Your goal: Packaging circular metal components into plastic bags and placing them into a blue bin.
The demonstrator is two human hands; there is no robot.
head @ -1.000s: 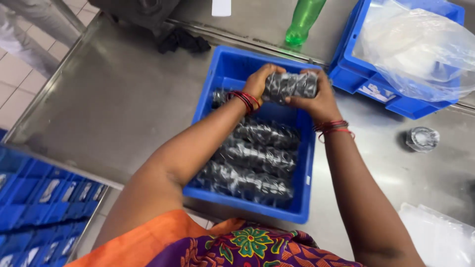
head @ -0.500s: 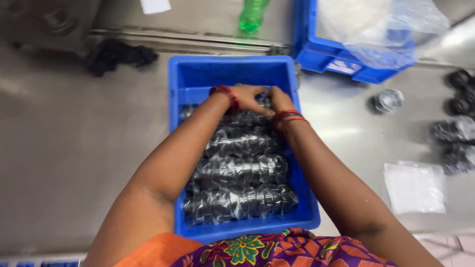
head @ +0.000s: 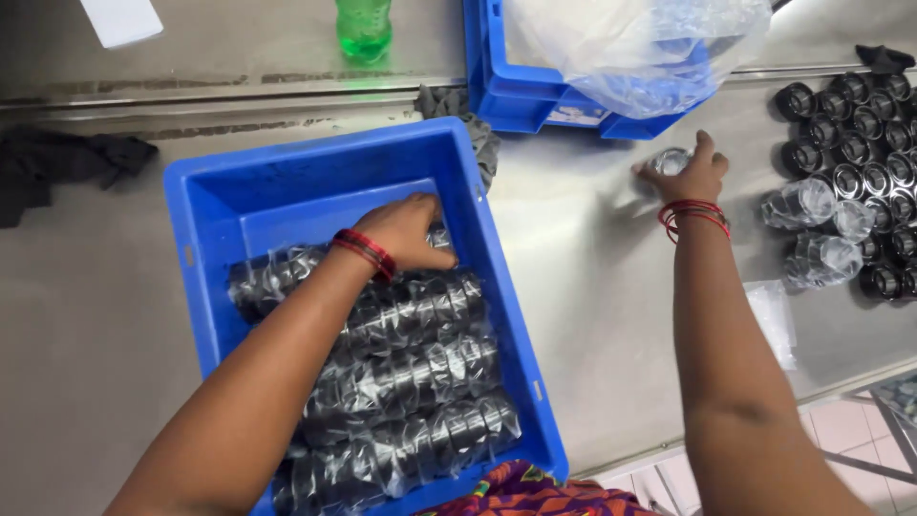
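Note:
A blue plastic crate [head: 287,186] stands on the steel table and holds several plastic-wrapped rolls of dark metal rings [head: 411,377] laid in rows. My left hand [head: 409,232] lies palm down on the farthest roll inside the crate, fingers curled over it. My right hand [head: 690,170] reaches out to the right of the crate and closes over a single wrapped metal ring [head: 670,160] lying on the table. Red bangles circle both wrists.
A second blue crate [head: 535,91] with a clear plastic bag [head: 635,43] stands at the back. Loose dark metal rings [head: 860,134] cluster at the far right. A green bottle [head: 363,27], dark cloths [head: 67,158] and a small plastic sheet [head: 774,315] lie about.
Both hands set a wrapped roll down at the far end of the crate. My right hand then left the crate and reached right to the single ring on the table.

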